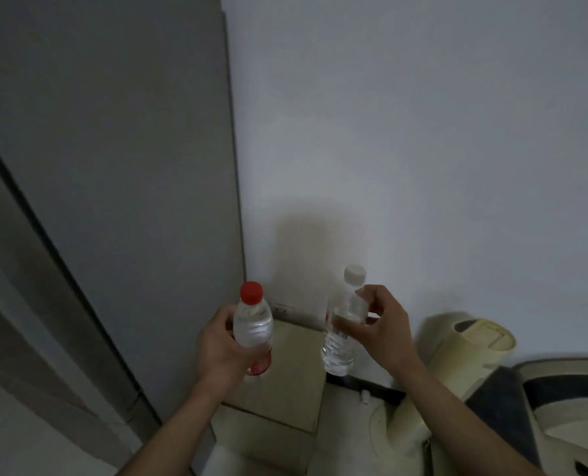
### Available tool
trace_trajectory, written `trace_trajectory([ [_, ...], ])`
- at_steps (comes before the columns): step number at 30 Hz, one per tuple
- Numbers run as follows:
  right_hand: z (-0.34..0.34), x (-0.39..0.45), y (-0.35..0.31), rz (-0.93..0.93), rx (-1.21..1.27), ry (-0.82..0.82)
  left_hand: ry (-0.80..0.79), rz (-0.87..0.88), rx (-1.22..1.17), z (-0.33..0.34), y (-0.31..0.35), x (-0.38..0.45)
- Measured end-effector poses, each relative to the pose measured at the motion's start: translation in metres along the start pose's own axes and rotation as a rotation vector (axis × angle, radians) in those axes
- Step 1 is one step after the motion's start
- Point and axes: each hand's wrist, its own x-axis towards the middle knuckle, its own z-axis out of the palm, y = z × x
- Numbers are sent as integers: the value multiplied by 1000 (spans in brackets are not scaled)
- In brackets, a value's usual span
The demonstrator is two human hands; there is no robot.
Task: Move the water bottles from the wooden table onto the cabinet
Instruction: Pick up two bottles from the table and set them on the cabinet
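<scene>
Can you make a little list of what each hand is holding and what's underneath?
left hand: grips the red-capped bottle, upright
right hand: pinches the white-capped bottle near its top, a bit tilted
bottles: both clear, both in the air, apart
below: a beige cabinet by the wall
on the cabinet: no bottle yet

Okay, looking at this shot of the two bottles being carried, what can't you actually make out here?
Head view, the only one:
- Wooden table: not in view, so bottles left there cannot be counted.
- Red-capped bottle: its label is mostly covered by the left hand.
- White-capped bottle: the right hand covers part of its shoulder; how full it is is unclear.
- Beige cabinet: its top is partly behind both bottles; dim light blurs its edges.
</scene>
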Motion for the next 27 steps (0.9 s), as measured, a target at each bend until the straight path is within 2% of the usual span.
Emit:
trace_trajectory([
  [5, 17, 69, 18, -21, -40, -44, 12, -39, -47, 20, -1, 65],
  [11, 38, 119, 45, 54, -53, -71, -8, -82, -37, 45, -19, 123],
  [17, 71, 154, 68, 151, -64, -49, -120, -70, 12, 72, -56, 183],
  [20, 92, 169, 76, 193, -93, -26, -122, -35, 32, 81, -75, 216],
  [27, 124, 196, 107, 214, -182, -57, -107, -93, 3, 98, -107, 265],
])
